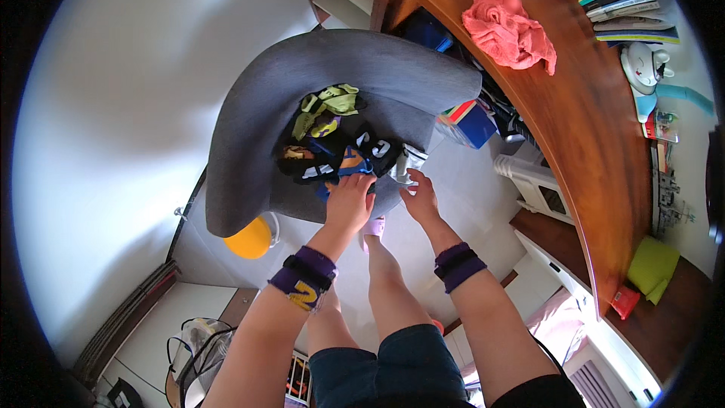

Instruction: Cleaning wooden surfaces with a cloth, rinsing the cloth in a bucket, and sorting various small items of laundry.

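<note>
A grey rounded armchair (249,106) holds a loose group of small fabric pieces. My left hand (349,200) reaches over the seat's near part, its fingers against a blue and orange cloth piece (353,160) and its thumb apart. My right hand (421,198) is beside a white and grey folded cloth piece (408,163), with thumb and fingers apart; whether it touches is unclear. Black pieces with white marks (377,149) lie between. Farther back is a yellow-green and black cloth piece (332,102). Purple and black bands (306,278) circle both wrists.
A curved wooden desk (559,113) bends along the right, bearing a coral cloth (507,26), books (623,0) and a white figurine (644,66). A blue box (472,125) stands right of the chair. A yellow round object (249,239) is on the floor at left.
</note>
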The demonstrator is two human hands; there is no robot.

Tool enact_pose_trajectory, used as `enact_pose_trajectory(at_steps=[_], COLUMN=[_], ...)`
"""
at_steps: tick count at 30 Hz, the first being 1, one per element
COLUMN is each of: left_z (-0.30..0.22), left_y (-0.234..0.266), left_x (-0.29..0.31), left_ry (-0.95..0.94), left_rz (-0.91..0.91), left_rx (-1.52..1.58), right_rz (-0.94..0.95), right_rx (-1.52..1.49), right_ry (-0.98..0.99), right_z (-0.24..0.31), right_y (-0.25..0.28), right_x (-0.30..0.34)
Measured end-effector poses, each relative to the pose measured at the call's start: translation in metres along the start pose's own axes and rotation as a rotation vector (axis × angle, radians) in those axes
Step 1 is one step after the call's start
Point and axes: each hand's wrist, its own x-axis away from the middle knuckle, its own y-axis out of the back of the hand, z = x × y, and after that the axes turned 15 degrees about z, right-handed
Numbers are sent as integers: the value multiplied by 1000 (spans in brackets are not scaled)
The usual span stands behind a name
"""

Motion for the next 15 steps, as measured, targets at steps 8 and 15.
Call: enact_pose_trajectory(at_steps=[8,15], left_z=[17,38], left_y=[-31,-37], left_x=[-76,-111], left_ry=[201,371], left_rz=[-157,66], left_rx=[-232,-186], right_rz=[-137,-55], right_rx=[-37,-250], right_ry=[-1,-71], right_z=[-24,-10], right_y=[-12,-28], right_x=[-40,-60])
